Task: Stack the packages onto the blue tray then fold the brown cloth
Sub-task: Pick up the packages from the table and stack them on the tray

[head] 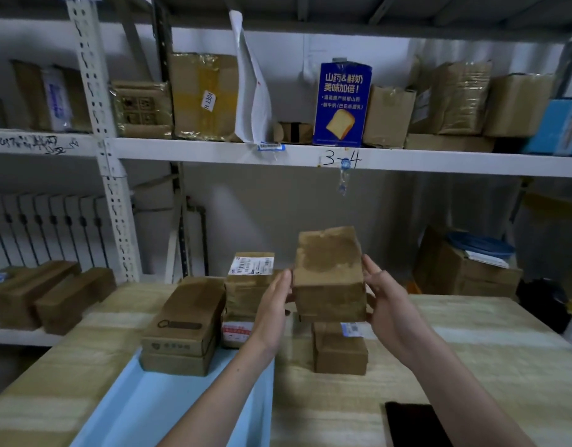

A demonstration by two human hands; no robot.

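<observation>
I hold a brown cardboard package (329, 275) in the air between both palms, my left hand (275, 304) on its left side and my right hand (386, 301) on its right side. It hangs above a smaller brown package (339, 353) that rests on the wooden table. The light blue tray (149, 411) lies at the lower left. At its far end stand two stacked flat boxes (184, 327) and a taller taped stack with a white label (249, 285). No brown cloth is in view.
The wooden table (471, 366) runs right of the tray, with a black flat object (413, 424) near its front edge. White metal shelving (278, 153) full of boxes stands behind. More boxes (46, 295) sit on the low left shelf and a big carton (465, 266) at the back right.
</observation>
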